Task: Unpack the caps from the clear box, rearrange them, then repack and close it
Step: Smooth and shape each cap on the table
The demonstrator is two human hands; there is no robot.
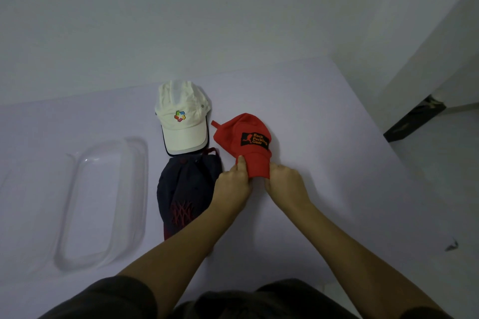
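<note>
I'm watching both hands pinching the brim of the red cap: left hand and right hand are closing fingers on its near edge. White cap is lying beside it, dark cap just below. Clear box is sitting empty at left on the table.

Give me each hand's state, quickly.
Left hand: closed on the red cap brim.
Right hand: closed on the same brim.

Plain home room: bare white walls, pale tabletop.
</note>
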